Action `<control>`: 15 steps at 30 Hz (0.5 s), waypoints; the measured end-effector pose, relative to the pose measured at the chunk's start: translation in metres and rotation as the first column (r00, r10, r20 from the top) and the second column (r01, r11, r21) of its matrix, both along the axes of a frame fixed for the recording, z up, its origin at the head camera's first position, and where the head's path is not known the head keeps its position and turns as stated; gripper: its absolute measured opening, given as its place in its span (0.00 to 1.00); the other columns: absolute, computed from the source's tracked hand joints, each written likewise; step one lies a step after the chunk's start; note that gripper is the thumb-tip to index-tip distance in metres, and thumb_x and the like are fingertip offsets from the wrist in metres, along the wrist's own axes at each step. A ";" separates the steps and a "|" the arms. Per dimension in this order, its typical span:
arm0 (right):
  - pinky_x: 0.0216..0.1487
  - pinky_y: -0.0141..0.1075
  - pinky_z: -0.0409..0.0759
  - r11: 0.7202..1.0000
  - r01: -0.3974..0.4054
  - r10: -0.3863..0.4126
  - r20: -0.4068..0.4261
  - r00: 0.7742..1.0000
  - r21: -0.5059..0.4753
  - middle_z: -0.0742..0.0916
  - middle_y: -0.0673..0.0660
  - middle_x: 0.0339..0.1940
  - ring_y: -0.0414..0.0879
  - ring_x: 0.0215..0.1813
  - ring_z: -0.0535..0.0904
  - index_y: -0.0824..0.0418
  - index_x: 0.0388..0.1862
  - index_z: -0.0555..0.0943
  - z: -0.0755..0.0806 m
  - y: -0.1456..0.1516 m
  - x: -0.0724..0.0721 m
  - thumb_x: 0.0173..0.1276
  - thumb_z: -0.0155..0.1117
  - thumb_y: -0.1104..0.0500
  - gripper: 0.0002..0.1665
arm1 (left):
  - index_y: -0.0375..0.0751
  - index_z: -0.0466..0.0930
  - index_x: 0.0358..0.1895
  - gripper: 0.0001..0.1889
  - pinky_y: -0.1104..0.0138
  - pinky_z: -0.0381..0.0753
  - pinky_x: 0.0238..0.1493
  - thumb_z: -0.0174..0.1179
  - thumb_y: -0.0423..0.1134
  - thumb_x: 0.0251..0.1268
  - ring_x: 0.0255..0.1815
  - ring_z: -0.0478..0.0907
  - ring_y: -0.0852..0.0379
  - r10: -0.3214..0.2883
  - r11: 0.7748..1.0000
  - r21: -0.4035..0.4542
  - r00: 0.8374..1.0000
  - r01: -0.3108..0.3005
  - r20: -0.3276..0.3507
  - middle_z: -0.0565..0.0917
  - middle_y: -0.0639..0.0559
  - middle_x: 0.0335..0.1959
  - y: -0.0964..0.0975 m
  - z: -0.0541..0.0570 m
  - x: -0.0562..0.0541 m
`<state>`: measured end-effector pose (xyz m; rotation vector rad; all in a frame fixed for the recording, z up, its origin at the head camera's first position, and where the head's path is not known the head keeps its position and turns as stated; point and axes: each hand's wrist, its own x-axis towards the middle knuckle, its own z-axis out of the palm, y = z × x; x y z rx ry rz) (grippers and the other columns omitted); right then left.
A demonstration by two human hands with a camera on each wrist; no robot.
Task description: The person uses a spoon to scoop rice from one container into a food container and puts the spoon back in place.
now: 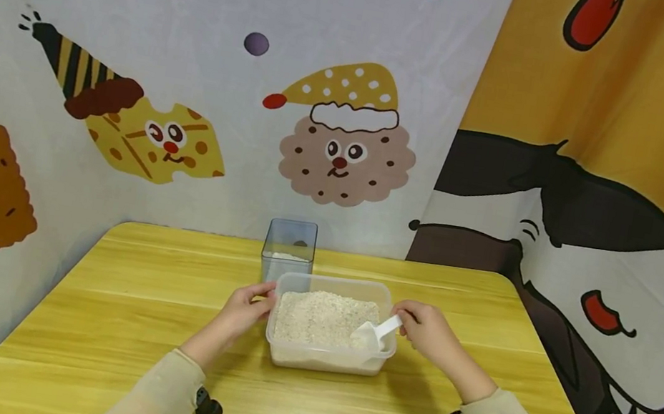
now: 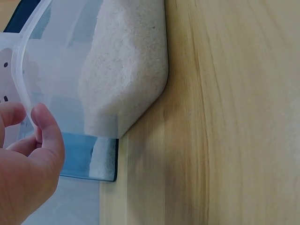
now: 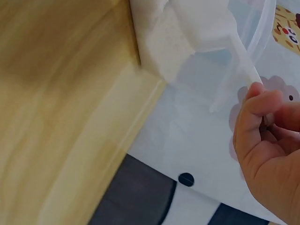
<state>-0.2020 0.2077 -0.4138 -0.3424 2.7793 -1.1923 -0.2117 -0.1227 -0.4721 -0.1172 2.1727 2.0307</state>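
A clear plastic tub (image 1: 327, 358) on the table holds a heap of pale, rice-like grains (image 1: 321, 314). My left hand (image 1: 244, 309) pinches the tub's left rim between thumb and fingers, also seen in the left wrist view, where the hand (image 2: 33, 159) is at the rim's corner. By its handle my right hand (image 1: 425, 329) grips a white scoop (image 1: 369, 336), tilted over the right rim. The scoop's bowl rests in the grains at the right side. In the right wrist view curled fingers (image 3: 255, 110) hold the handle's end.
Just behind the tub's left corner stands a bluish see-through container (image 1: 289, 247) with some white grains low inside. The wooden table (image 1: 163, 282) reaches back to a cartoon-printed curtain (image 1: 205, 20). Dark wrist cameras (image 1: 206, 408) sit at both cuffs.
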 end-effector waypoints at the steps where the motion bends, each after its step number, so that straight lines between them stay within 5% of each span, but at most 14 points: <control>1: 0.17 0.32 0.70 1.000 0.002 -0.001 0.025 1.000 -0.031 0.79 0.60 0.22 0.44 0.20 0.69 0.67 0.42 0.81 -0.001 0.001 -0.001 0.73 0.48 0.66 0.13 | 0.30 0.67 0.65 0.22 0.70 0.79 0.43 0.51 0.30 0.69 0.50 0.75 0.51 0.000 1.000 0.002 1.000 0.000 -0.001 0.72 0.42 0.49 0.000 0.000 0.000; 15: 0.22 0.35 0.76 0.977 0.062 -0.027 0.171 0.985 -0.205 0.79 0.56 0.23 0.44 0.24 0.72 0.72 0.47 0.79 -0.009 0.001 0.000 0.74 0.48 0.64 0.15 | 0.31 0.67 0.65 0.22 0.66 0.79 0.48 0.52 0.31 0.70 0.52 0.74 0.48 0.005 1.000 0.009 1.000 -0.005 0.004 0.72 0.40 0.52 0.000 -0.001 0.000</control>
